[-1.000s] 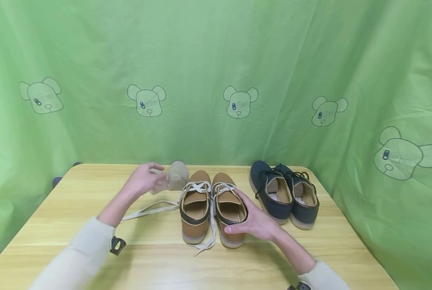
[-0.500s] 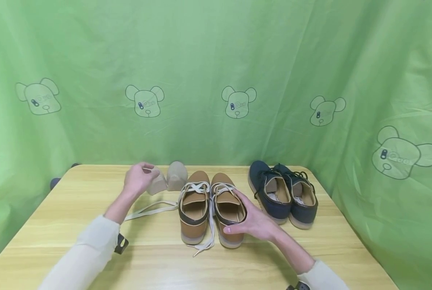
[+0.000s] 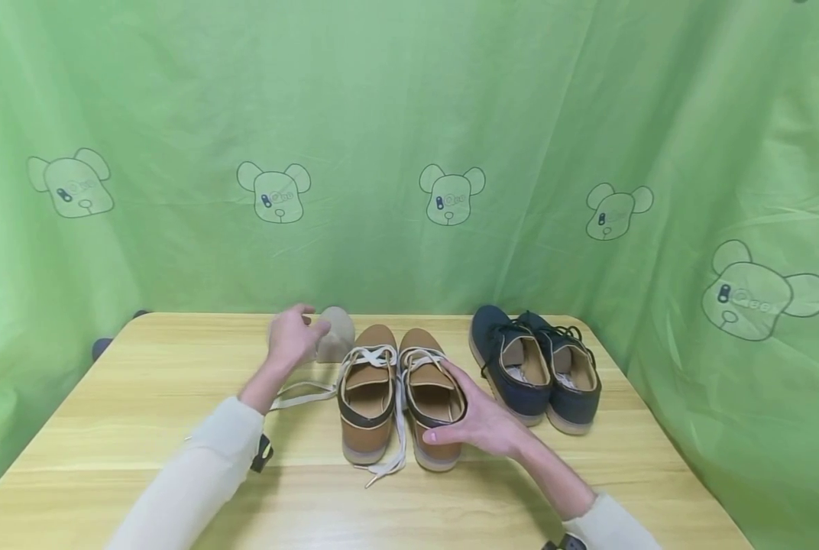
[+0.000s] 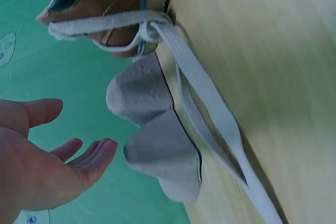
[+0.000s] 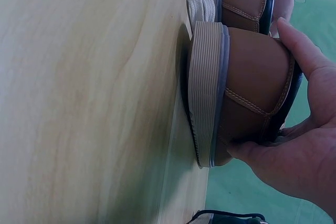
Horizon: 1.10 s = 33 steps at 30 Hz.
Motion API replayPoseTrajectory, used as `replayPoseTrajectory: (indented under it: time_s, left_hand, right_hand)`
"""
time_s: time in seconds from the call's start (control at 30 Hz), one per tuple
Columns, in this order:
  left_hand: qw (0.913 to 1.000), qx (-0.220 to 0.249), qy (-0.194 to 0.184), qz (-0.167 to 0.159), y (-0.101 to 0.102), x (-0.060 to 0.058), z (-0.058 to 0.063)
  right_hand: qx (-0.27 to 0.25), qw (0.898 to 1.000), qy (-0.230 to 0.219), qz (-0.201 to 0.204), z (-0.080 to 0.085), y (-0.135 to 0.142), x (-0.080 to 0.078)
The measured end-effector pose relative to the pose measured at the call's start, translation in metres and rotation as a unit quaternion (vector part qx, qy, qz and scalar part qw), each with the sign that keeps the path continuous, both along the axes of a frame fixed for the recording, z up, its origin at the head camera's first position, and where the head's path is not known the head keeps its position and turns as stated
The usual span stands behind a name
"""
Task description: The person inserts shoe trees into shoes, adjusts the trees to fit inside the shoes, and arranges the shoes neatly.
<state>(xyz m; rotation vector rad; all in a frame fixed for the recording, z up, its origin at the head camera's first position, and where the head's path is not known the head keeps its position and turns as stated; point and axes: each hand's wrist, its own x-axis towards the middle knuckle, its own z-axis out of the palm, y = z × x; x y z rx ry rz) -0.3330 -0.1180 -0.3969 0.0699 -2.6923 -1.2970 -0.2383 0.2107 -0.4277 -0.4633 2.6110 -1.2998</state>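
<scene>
My left hand (image 3: 292, 336) hovers over two grey molded toe-shaped shoe inserts, its fingers loosely bent around nothing. The right-hand insert (image 3: 336, 328) shows in the head view, while my hand covers most of the left-hand insert (image 4: 163, 145), which the left wrist view shows. My right hand (image 3: 488, 416) grips the right brown shoe (image 3: 422, 341) around its opening, thumb at the heel and fingers along the outer side. Against it stands the left brown shoe (image 3: 375, 336). A long white lace (image 3: 306, 398) trails left from that shoe; another lace end (image 3: 390, 464) lies between the heels.
A pair of navy shoes with dark laces stands to the right: the nearer-left navy shoe (image 3: 490, 325) leans against the other navy shoe (image 3: 574, 409). Under everything is a wooden table (image 3: 141, 389). A green curtain (image 3: 368, 244) hangs behind and at both sides.
My left hand first drew away leftward from the left insert, leaving it on the table, then moved right toward the other insert. My right hand has kept its grip on the shoe.
</scene>
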Motion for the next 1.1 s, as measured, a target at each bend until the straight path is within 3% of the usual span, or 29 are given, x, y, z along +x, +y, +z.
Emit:
replayPoseTrajectory:
  time_s: [0.3, 0.77, 1.1]
  left_hand:
    - [0.9997, -0.020, 0.009, -0.004, 0.020, -0.006, -0.016]
    - [0.9975, -0.070, 0.015, 0.002, 0.026, -0.008, -0.039]
    - [0.9976, -0.064, 0.024, -0.014, 0.032, -0.015, -0.049]
  right_hand:
    - [0.002, 1.000, -0.005, -0.006, 0.000, -0.001, -0.001]
    - [-0.002, 1.000, -0.016, -0.009, -0.001, -0.002, 0.000]
    - [0.001, 1.000, -0.017, -0.011, -0.001, 0.000, 0.001]
